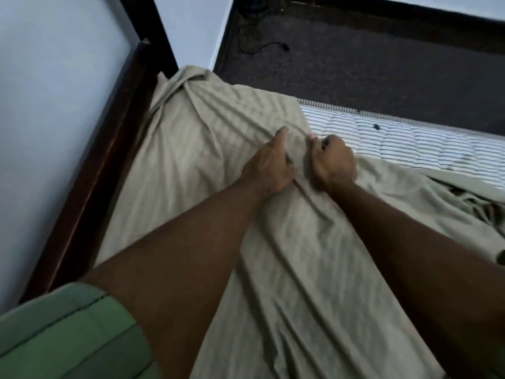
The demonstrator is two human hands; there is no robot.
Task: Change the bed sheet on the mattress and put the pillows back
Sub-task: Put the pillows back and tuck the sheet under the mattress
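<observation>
Both hands grip a bunched fold of the beige sheet [207, 149]: the left hand [269, 166] pinches it beside the right hand [334, 162], whose fingers curl round the cloth. Further right, the striped mattress [404, 140] lies bare along the dark floor [355, 64].
</observation>
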